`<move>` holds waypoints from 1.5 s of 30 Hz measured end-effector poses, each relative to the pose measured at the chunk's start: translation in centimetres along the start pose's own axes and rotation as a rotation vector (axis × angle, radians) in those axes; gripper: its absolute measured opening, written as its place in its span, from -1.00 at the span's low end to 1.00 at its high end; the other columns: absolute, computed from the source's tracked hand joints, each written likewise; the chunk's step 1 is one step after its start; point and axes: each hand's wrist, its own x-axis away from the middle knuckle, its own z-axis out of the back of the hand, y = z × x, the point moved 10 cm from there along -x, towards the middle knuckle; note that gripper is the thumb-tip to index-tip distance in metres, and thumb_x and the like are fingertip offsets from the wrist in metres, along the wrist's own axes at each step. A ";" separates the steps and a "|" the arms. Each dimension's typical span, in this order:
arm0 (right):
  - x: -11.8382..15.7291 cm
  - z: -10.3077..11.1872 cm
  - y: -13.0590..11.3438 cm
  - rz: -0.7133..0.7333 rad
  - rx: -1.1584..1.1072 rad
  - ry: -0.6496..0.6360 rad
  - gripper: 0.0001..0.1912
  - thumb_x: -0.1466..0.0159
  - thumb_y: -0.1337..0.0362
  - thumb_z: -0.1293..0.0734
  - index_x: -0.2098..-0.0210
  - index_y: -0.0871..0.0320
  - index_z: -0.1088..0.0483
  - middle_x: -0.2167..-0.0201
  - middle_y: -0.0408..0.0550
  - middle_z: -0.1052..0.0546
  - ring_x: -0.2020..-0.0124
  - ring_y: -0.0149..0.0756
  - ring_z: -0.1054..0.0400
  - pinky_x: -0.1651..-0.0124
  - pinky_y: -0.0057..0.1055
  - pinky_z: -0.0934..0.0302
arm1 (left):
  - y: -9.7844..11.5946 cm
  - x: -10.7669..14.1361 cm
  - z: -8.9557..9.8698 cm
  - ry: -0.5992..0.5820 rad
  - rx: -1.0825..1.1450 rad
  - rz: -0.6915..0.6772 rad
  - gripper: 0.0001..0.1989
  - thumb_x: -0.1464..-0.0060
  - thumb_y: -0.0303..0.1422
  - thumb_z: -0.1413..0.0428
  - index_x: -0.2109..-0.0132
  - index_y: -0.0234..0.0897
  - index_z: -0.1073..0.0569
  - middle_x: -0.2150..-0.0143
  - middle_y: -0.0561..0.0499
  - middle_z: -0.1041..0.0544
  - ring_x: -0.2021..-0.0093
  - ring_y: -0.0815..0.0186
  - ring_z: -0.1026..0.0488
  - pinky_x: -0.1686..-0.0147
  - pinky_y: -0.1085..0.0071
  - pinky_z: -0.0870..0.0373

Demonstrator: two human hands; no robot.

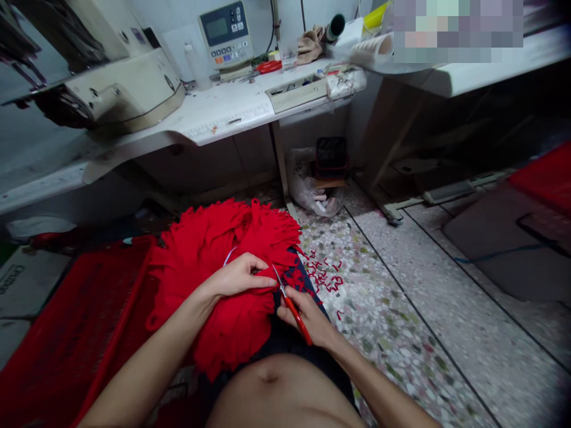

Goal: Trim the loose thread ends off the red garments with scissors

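Note:
A big bundle of red fabric strips (200,238) lies across my lap, its many ends fanning outward. My left hand (238,276) rests over the bundle, with thumb and fingers pinching a piece of the red fabric. Small scissors with red handles (294,315) sit in my right hand (306,309); their blades point up and left, close to the left fingertips. A thin pale band (229,255) shows in the bundle beside my left hand. Red snippets (298,279) lie on my dark trousers at the right of the bundle.
Red offcuts (328,276) are scattered on the speckled floor (392,333). A red plastic crate (71,315) stands at my left. Ahead is a white table (241,110) with a sewing machine (120,89) and control panel (226,38). A plastic bag (307,184) sits underneath.

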 end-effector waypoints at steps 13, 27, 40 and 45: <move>2.1 1.1 4.9 -0.173 -0.136 0.250 -0.45 -0.25 -0.20 -0.39 0.48 0.08 -0.14 0.62 -0.31 -0.16 0.59 -0.44 -0.06 0.53 -0.47 0.06 | 0.1 0.6 1.1 0.126 0.026 -0.022 -0.61 -0.07 -0.12 -0.29 0.44 -0.40 -0.51 0.52 0.11 -0.34 0.49 0.44 -0.18 0.45 0.50 -0.13; 1.2 0.1 -0.1 -0.020 0.122 0.007 -0.55 -0.38 -0.11 -0.32 0.38 0.10 -0.20 0.51 -0.28 -0.27 0.49 -0.41 -0.09 0.41 -0.46 0.01 | 0.0 1.1 1.5 0.180 0.096 -0.040 -0.70 -0.07 -0.18 -0.31 0.25 -0.38 -0.67 0.34 0.01 -0.59 0.36 0.36 -0.41 0.26 0.49 -0.35; 0.6 0.4 0.5 -0.058 0.096 0.109 -0.45 -0.24 -0.13 -0.44 0.50 0.11 -0.14 0.59 -0.31 -0.15 0.52 -0.44 0.01 0.48 -0.47 0.12 | -0.2 0.9 1.1 0.137 0.072 -0.018 -0.66 -0.06 -0.16 -0.30 0.30 -0.44 -0.61 0.44 0.06 -0.43 0.41 0.40 -0.26 0.36 0.49 -0.21; 0.9 0.7 1.9 -0.087 0.051 0.156 -0.40 -0.17 -0.18 -0.47 0.55 0.11 -0.14 0.63 -0.31 -0.14 0.55 -0.45 0.04 0.50 -0.47 0.14 | 0.1 0.8 1.0 0.135 0.044 -0.029 -0.65 -0.06 -0.14 -0.30 0.36 -0.43 -0.57 0.49 0.10 -0.34 0.45 0.42 -0.19 0.41 0.49 -0.13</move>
